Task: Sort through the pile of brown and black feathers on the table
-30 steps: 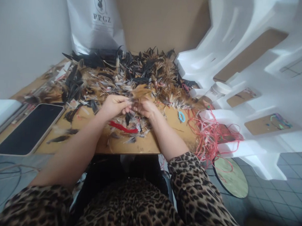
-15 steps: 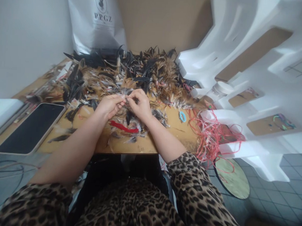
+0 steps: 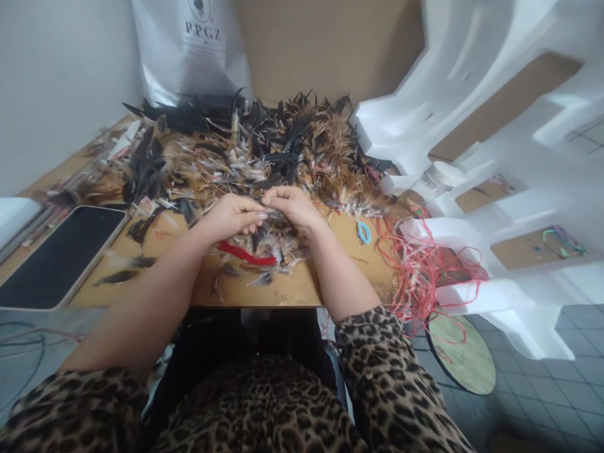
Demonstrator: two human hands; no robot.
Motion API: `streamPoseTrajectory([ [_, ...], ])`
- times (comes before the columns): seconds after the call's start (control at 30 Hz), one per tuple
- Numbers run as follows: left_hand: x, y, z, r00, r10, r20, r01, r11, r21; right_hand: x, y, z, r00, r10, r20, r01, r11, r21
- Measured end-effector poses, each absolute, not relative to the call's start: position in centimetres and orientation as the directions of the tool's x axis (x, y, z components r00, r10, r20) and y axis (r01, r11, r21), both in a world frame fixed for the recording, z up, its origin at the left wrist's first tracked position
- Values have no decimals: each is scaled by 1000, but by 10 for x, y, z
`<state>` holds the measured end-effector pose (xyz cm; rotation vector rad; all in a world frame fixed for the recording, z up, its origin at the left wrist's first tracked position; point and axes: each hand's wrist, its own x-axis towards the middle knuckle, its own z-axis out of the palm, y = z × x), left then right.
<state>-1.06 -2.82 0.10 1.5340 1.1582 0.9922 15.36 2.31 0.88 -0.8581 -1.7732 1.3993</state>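
Note:
My left hand and my right hand meet over the front middle of the table, fingertips almost touching. Both are closed in a pinch. Whatever is between the fingers is too small and blurred to name against the feathers behind. Just beyond them spreads a large heap of brown and black feathers. Beneath my hands lie small pale feather scraps and a bundle of red thread.
A phone lies at left, near loose dark feathers. A blue ring and tangled pink-red strings are at right, by a white plastic structure holding a lidded jar. Behind stands a silvery bag.
Both hands have shifted slightly right and nearer to me, still pinched together. The right hand has turned, its fingers now pointing more to the left. The camera has tilted a little.

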Motion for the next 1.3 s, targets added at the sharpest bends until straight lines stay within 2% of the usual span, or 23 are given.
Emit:
streamPoseTrajectory([
  [0.07, -10, -29, 3, 223, 974, 23, 109, -48, 993, 153, 25, 7, -585, 810, -40, -85, -111, -990],
  [0.1, -9, -30, 4, 213, 977, -1, 42, -8, 999, 152, 24, 6, -601, 795, -84, -146, -213, -966],
  [0.17, -10, -30, 6, 185, 982, -42, -132, 67, 989, 146, 21, 5, -602, 791, -105, -240, -305, -922],
  [0.27, -12, -29, 9, 197, 976, -95, -395, 168, 903, 135, 14, 6, -526, 851, -12, -305, -201, -931],
  [0.43, -16, -27, 12, 316, 938, -143, -627, 320, 710, 126, 8, 8, -301, 912, 279, -263, 202, -943],
  [0.5, -15, -27, 12, 341, 923, -180, -652, 370, 662, 126, 7, 9, -285, 908, 305, -234, 243, -941],
  [0.67, -11, -30, 14, 387, 886, -254, -619, 454, 641, 128, 5, 12, -335, 919, 209, -223, 138, -965],
  [0.97, -15, -34, 12, 494, 833, -249, -584, 530, 614, 128, 3, 14, -458, 874, 162, -298, 20, -954],
  [1.17, -15, -32, 12, 524, 831, -185, -593, 512, 622, 132, 3, 16, -445, 868, 220, -271, 103, -957],
  [1.3, -19, -29, 12, 438, 884, -166, -549, 409, 729, 139, 7, 20, -370, 893, 257, -162, 211, -964],
])
